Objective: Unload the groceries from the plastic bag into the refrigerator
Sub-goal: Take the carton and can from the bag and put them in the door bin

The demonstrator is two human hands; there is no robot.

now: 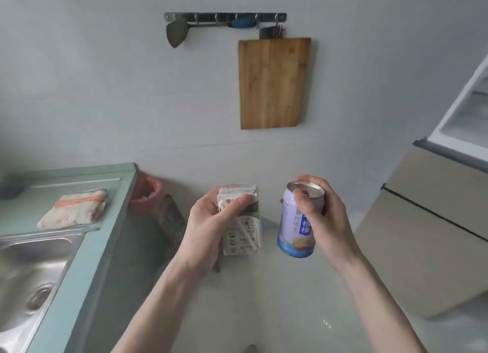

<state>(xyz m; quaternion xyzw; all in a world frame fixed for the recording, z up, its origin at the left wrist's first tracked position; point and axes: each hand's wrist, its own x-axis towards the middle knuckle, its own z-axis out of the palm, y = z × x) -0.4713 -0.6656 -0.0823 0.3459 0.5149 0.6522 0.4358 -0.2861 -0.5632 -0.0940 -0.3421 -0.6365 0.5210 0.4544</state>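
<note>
My left hand grips a white and green drink carton with a straw on its side, held upright over the floor. My right hand holds a blue and white drink can from the top and side. Both items are at chest height, side by side and apart. The refrigerator stands at the right, beige doors below and its upper door swung open, showing white inner shelves. No plastic grocery bag is clearly in view.
A pale green counter with a steel sink and a folded cloth runs along the left. A pink-lined bin sits by the wall. A wooden cutting board and a utensil rack hang on the wall.
</note>
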